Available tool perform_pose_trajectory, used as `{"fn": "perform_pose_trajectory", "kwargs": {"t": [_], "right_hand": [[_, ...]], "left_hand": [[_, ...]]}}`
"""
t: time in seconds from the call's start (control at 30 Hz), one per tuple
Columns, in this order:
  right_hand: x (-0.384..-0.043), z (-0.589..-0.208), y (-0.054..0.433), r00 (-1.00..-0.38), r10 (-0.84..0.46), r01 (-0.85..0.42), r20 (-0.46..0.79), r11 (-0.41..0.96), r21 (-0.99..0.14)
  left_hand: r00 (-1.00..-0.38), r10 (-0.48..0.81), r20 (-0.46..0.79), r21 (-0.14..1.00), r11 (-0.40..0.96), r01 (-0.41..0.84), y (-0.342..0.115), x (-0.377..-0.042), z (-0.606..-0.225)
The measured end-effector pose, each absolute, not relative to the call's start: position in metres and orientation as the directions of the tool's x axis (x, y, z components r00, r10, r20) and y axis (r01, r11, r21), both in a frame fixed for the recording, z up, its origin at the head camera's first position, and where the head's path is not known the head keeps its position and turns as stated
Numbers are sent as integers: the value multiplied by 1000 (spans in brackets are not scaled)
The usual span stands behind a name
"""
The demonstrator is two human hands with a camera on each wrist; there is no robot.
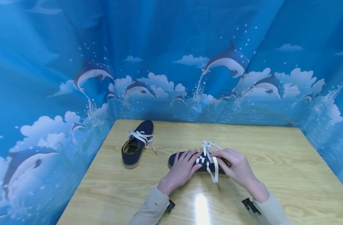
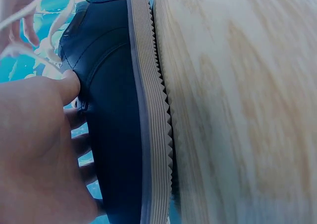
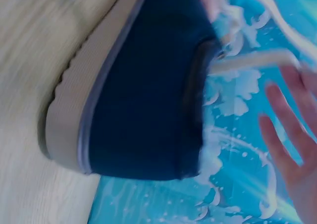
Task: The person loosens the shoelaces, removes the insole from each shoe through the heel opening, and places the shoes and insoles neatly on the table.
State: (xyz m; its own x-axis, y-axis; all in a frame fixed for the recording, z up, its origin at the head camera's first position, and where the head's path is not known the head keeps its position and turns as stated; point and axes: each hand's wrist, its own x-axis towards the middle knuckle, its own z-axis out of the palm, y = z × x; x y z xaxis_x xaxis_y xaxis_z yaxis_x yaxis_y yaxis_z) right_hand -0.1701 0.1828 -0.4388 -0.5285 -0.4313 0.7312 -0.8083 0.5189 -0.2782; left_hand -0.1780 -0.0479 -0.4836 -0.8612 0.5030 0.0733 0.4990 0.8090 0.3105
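Observation:
A dark navy shoe (image 1: 173, 158) lies sole down on the table, its toe towards the left. Across its front part rests my left hand (image 1: 180, 171), fingers spread over the upper; in the left wrist view the thumb touches the shoe (image 2: 116, 115) near the lacing. My right hand (image 1: 237, 165) is above the shoe's opening and pinches the white shoelace (image 1: 215, 176), which hangs in a loop over the near side. More lace sticks up beyond the shoe. The right wrist view shows the shoe's heel (image 3: 138, 115) with the lace (image 3: 252, 61) drawn up to the fingers.
A second navy shoe (image 1: 132, 160) with white laces stands to the left, its toe pointing away. Both shoes are on a wood-grain table (image 1: 284, 168). A blue curtain (image 1: 166, 37) printed with dolphins hangs behind the table and along its sides.

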Motion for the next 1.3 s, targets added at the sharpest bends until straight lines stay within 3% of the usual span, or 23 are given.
{"fn": "perform_pose_trajectory", "kwargs": {"t": [0.17,0.4,0.63,0.8,0.97,1.07,1.13,1.3], "right_hand": [[-161,-436,180,-522,-572,-849,632,421,-320],[-178,-444,184,-584,-523,-763,621,614,-200],[-194,-464,184,-593,-554,-733,584,672,-107],[-192,-464,187,-535,-463,-745,706,654,-136],[-176,-443,183,-437,-356,-798,826,577,-174],[-168,-437,181,-383,-375,-848,844,505,-161],[-164,-437,181,-399,-436,-862,807,479,-167],[-167,-446,187,-529,-536,-805,658,562,-191]], "left_hand": [[-858,506,90,307,805,507,-48,-179,-483],[-857,510,79,298,808,508,-48,-179,-483],[-855,514,76,300,806,511,-46,-178,-486],[-858,508,73,310,807,503,-45,-176,-487],[-858,508,76,311,806,504,-46,-176,-486],[-858,508,81,318,802,505,-46,-177,-485],[-858,506,84,323,801,504,-47,-177,-484],[-859,505,79,323,802,502,-47,-177,-483]]}}
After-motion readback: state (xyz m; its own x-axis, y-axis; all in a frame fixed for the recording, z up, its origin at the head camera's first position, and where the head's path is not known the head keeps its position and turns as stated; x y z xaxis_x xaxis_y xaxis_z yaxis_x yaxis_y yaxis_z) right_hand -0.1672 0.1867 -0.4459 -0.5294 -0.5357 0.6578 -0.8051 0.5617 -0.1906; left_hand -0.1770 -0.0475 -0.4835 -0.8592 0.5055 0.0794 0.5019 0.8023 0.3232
